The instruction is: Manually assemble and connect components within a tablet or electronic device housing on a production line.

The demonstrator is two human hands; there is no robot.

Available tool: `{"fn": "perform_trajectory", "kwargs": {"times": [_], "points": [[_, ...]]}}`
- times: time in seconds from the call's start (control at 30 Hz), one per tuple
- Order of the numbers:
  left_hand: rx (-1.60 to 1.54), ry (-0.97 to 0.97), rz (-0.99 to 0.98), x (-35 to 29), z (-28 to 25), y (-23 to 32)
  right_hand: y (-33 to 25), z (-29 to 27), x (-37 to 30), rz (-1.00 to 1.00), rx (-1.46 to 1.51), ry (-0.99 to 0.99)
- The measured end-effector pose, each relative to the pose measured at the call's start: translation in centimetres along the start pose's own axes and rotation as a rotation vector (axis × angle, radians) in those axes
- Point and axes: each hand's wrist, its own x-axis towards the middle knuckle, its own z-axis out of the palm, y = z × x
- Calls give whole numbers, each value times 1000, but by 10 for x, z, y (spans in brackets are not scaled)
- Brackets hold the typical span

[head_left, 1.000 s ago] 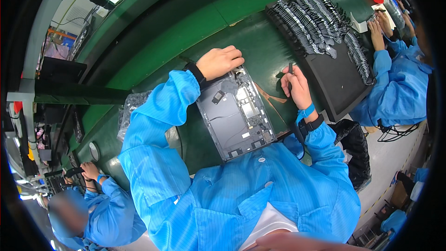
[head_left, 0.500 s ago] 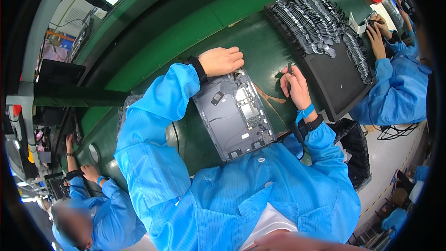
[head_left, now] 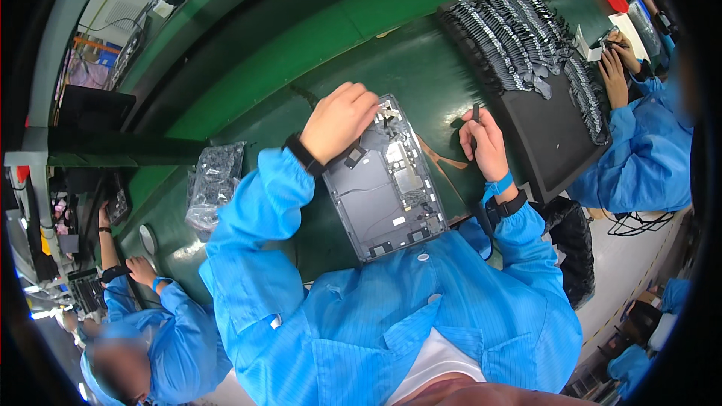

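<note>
In front of me an opened grey laptop chassis lies on the green bench, its circuit board and fittings exposed. My left hand is over its far left corner, fingers curled together and pressed down; whatever lies under the fingertips is hidden. Right of the chassis, my right hand is raised, thumb and fingers closed on a small black strip-like part. Between that hand and the chassis lies a flat brown strip.
A black tray with rows of small black parts stands at right. Crumpled clear plastic bags lie at left. Co-workers in blue sit on both sides; a green shelf beam juts in from the left.
My left hand has moved left and slightly nearer, uncovering more of the chassis's far end. My right hand stays almost where it was, still gripping the black part.
</note>
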Motion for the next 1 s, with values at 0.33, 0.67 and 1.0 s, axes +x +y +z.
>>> {"fn": "perform_trajectory", "kwargs": {"times": [0.33, 0.67, 1.0], "points": [[-26, 72, -447, -79, 1, 47, 0, 4, 1, 40, -71, 3], [-549, 10, -595, -55, -15, 30, -44, 54, 10, -204, -375, -208], [-174, 117, -464, -74, -13, 29, -30, 103, 22, -432, -1022, -287]]}}
